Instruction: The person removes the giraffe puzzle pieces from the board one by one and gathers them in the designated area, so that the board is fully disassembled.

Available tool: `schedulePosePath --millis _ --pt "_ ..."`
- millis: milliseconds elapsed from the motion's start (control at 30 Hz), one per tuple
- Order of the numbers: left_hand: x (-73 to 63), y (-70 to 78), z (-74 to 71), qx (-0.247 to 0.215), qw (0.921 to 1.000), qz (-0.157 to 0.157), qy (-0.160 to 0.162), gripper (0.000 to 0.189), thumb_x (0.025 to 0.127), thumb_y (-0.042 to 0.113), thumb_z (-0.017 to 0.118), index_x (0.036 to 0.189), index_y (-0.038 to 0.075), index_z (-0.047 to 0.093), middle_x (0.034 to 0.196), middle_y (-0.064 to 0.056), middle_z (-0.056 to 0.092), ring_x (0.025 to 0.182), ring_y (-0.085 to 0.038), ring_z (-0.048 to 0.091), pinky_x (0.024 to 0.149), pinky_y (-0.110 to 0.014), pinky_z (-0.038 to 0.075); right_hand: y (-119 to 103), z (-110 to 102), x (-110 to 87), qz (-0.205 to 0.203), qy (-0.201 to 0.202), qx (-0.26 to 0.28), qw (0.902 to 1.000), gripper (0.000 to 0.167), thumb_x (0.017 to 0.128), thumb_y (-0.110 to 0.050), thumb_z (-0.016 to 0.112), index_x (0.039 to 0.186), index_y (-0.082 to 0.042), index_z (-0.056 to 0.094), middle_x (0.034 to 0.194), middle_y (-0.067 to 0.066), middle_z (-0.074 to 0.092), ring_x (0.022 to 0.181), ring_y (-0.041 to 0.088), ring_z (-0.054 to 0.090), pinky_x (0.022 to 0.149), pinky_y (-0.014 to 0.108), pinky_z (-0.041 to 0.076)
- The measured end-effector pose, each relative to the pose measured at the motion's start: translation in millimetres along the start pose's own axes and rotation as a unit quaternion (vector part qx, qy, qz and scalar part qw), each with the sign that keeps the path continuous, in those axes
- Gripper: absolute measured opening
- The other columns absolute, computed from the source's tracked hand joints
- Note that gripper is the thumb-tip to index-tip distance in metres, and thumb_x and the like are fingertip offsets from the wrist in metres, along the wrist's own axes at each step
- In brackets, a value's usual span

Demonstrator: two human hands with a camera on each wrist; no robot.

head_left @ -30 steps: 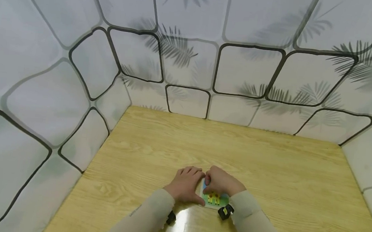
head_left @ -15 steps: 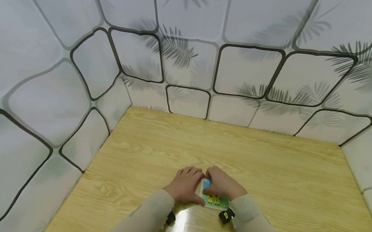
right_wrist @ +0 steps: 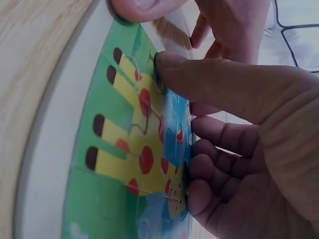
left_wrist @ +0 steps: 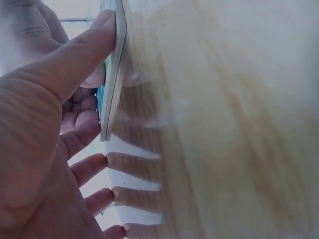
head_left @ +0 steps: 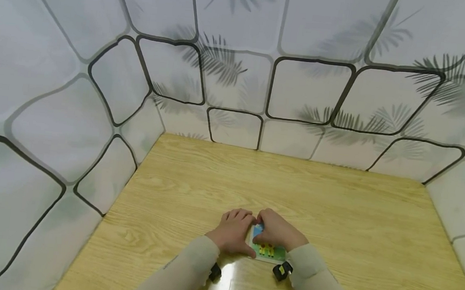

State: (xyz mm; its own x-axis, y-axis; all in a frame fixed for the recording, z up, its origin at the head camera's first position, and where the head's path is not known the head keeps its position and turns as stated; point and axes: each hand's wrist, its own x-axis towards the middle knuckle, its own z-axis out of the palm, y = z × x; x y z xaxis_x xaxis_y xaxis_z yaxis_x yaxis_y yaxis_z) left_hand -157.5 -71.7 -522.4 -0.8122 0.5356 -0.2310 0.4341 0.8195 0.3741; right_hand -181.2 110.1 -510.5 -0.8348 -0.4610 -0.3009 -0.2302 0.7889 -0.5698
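A small jigsaw puzzle board [head_left: 276, 255] with a yellow giraffe on green and blue lies on the table. My left hand [head_left: 230, 233] is spread along its left side; in the left wrist view its thumb [left_wrist: 79, 57] presses the board's pale edge [left_wrist: 117, 82], while the fingers extend past the corner onto the table. My right hand [head_left: 281, 230] bends over the upper part. In the right wrist view its thumb [right_wrist: 184, 69] and curled fingers [right_wrist: 202, 172] close about a blue puzzle piece [right_wrist: 174, 112] by the giraffe's back. The palm hides the board's upper right.
The wood-grain table [head_left: 196, 174] extends around the board on all sides. Patterned fabric walls [head_left: 238, 89] with leaf prints rise at its back, left and right. Black wrist devices [head_left: 282, 271] sit under both pale sleeves.
My right hand has shifted slightly at the puzzle, its index finger drawing in so more blue shows near the thumb. My left hand stays in place.
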Motion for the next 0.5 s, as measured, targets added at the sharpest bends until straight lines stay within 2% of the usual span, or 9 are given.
schedulePosePath --millis 233,500 --pt "0.5 1.4 0.0 0.017 0.9999 -0.001 0.001 0.085 0.074 0.067 0.078 0.141 0.024 0.048 0.155 -0.002 0.036 0.142 -0.026 0.03 0.113 -0.05 0.027 2.3 -0.9 0.8 0.006 -0.004 -0.001 1.0 0.038 0.077 -0.018 0.088 0.102 -0.007 0.062 0.097 0.001 0.056 0.082 0.016 0.052 0.078 0.037 0.049" --pt "1.0 1.9 0.0 0.011 0.9999 -0.007 -0.001 0.086 0.074 0.065 0.08 0.141 0.023 0.048 0.154 -0.002 0.036 0.142 -0.026 0.029 0.114 -0.049 0.025 4.6 -1.2 3.9 0.017 -0.011 0.015 0.9997 0.036 0.077 -0.017 0.088 0.101 -0.008 0.062 0.095 0.001 0.057 0.082 0.017 0.053 0.079 0.038 0.049"
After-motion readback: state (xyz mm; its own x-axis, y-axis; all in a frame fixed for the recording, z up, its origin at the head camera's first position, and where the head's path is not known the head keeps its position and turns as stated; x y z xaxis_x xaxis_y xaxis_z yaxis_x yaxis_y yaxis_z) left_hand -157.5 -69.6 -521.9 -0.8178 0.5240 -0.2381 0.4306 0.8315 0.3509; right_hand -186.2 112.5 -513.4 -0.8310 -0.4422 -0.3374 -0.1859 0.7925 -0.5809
